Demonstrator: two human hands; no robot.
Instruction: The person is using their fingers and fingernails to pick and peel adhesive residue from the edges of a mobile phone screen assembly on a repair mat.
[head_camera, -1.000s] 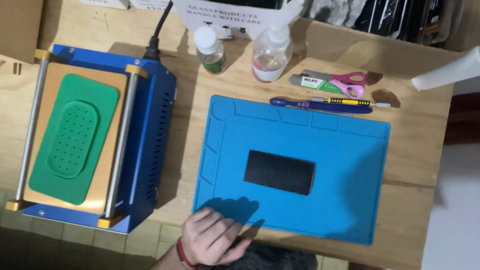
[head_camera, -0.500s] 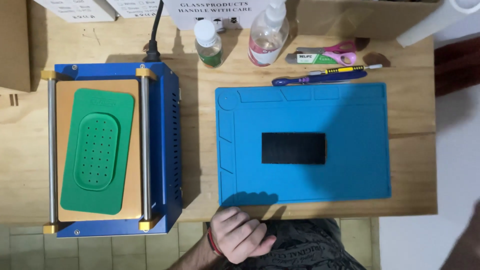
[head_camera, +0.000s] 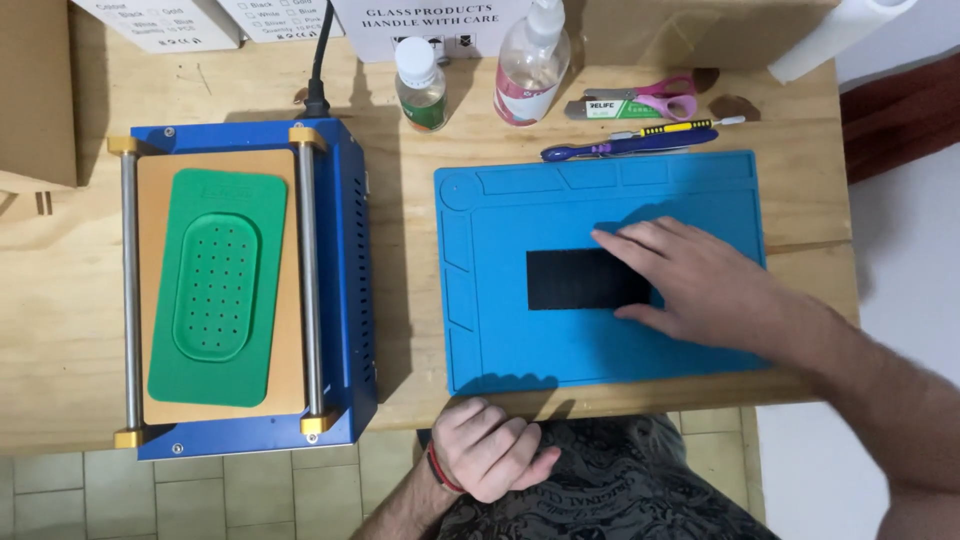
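Right hand (fingers spread) overlaps black slab right edge.

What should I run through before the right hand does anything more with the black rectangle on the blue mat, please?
1. Right hand on the black rectangle: ok, fingers at its right end.
2. Rectangle flat on the blue mat: ok.
3. Firm grip: cannot tell.
4. Left hand clear of the mat: ok, loosely closed at the table edge.
5. Scissors and bottles clear of the mat: ok.
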